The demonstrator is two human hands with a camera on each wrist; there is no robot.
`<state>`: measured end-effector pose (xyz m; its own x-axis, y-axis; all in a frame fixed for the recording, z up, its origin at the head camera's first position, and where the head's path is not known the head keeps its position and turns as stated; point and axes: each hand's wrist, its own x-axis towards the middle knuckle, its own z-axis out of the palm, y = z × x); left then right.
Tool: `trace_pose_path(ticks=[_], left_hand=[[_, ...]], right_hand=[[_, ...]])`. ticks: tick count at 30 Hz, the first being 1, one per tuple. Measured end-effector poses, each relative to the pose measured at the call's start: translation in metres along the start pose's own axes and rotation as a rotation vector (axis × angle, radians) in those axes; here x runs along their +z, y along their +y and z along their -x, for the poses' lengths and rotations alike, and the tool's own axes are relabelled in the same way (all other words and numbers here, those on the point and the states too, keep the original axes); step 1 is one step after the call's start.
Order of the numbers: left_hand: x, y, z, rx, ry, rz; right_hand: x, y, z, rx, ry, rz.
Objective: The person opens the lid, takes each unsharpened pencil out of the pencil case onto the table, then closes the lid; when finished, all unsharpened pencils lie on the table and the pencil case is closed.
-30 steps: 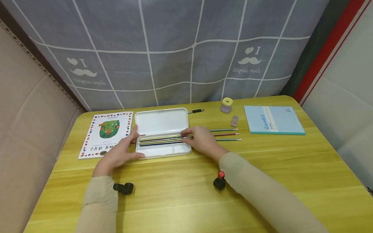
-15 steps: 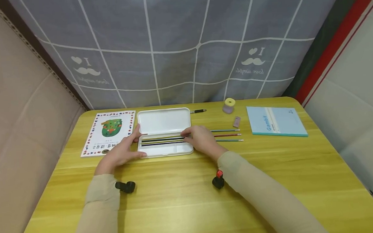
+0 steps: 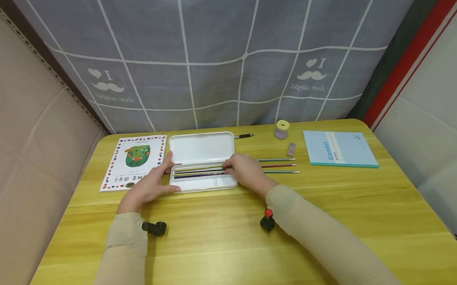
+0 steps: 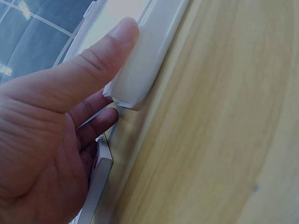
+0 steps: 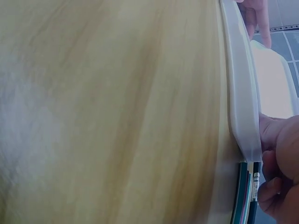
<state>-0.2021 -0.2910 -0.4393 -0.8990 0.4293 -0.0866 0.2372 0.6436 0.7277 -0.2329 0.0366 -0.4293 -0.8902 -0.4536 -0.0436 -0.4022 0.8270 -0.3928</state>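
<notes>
A white pencil case (image 3: pixel 193 186) lies with its lid (image 3: pixel 202 147) folded back. Several striped pencils (image 3: pixel 199 172) lie side by side in its long compartment. My left hand (image 3: pixel 148 189) holds the case's left end, thumb at the front side and fingers behind the corner. In the left wrist view the thumb (image 4: pixel 112 39) presses on the case's white wall. My right hand (image 3: pixel 247 169) is at the case's right end, its thumb and fingers curled over the pencils' right ends. The right wrist view shows curled fingers (image 5: pixel 271 191) beside the case's corner.
Three more pencils (image 3: pixel 278 166) lie to the right of my right hand. Behind are a black pen (image 3: pixel 244 135), a yellow-topped purple jar (image 3: pixel 281 130) and an eraser (image 3: pixel 291 149). A blue notebook (image 3: pixel 343 148) lies right, a picture booklet (image 3: pixel 134 162) left. A grey curtain (image 3: pixel 217 83) hangs behind the table.
The head view has shifted a little, so everything sits slightly farther right. Both hands stay at the case, and the striped pencils have turned slightly under the right fingers.
</notes>
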Motion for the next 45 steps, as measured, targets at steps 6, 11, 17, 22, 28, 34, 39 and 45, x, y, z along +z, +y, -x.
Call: trace_pose_path(ticks=[6,11,17,22,28,34,39,45], left_hand=[[0.000,0.000,0.000,-0.002,0.001,-0.010],[0.000,0.001,0.001,-0.007,-0.001,-0.009],[0.000,0.002,0.002,-0.016,-0.001,-0.004],[0.000,0.003,0.002,-0.019,-0.005,-0.009],[0.000,0.001,0.001,-0.019,-0.008,-0.017],[0.000,0.000,0.001,-0.011,0.000,-0.014],[0.001,0.000,-0.001,-0.016,-0.005,-0.010],[0.001,0.000,0.000,-0.016,-0.004,-0.015]], right_hand=[[-0.002,-0.004,0.000,-0.008,0.007,0.058],[-0.003,-0.005,0.000,-0.005,0.006,0.052],[-0.003,-0.006,-0.001,0.017,-0.015,0.020],[-0.001,-0.004,0.001,0.024,0.002,-0.037],[0.001,0.001,0.004,0.013,0.047,-0.111],[0.006,0.008,0.008,-0.013,0.116,-0.208],[0.006,0.016,0.013,-0.057,0.186,-0.286],[0.000,0.030,0.021,-0.103,0.252,-0.399]])
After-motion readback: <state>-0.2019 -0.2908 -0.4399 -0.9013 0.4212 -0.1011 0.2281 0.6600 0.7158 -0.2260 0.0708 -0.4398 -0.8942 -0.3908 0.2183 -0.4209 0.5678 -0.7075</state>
